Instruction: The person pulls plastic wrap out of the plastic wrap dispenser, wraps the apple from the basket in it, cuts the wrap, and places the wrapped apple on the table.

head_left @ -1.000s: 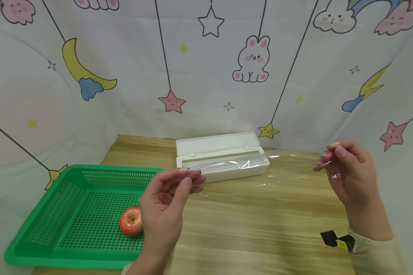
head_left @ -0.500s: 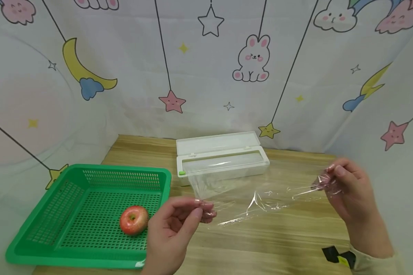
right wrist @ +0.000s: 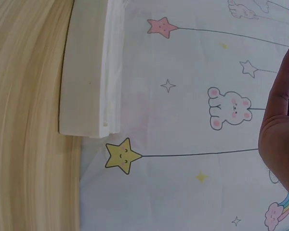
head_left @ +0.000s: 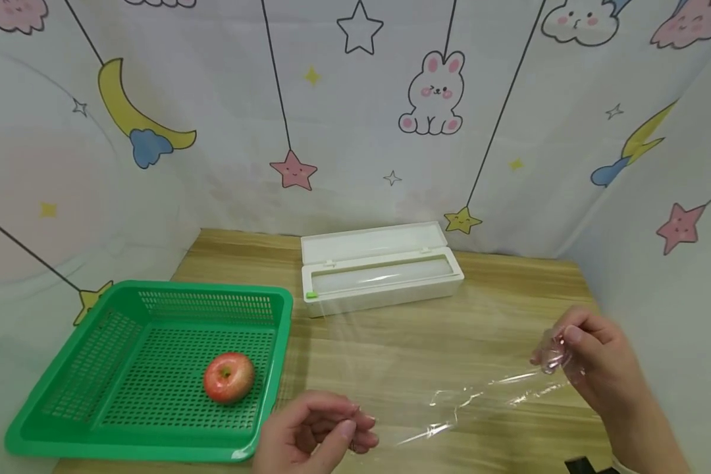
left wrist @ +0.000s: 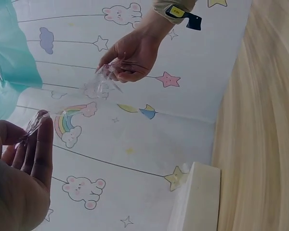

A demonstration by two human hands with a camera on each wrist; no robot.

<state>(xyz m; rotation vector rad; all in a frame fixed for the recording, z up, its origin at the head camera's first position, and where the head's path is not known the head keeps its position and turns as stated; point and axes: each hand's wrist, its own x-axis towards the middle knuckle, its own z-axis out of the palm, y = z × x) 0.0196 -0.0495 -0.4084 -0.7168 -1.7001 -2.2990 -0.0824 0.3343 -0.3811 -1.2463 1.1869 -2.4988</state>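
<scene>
Clear cling film (head_left: pixel 450 416) spans crosswise between the hands, one end pinched by the left hand's (head_left: pixel 314 436) thumb and fingers, the other bunched in the right hand's (head_left: pixel 598 365) pinch. The apple (head_left: pixel 228 377), in the green basket (head_left: pixel 130 450), lies nearer the left hand.

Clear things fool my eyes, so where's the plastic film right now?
In the head view, the film is low, right of centre, held between the left hand and the right hand, in front of the white box.
</scene>
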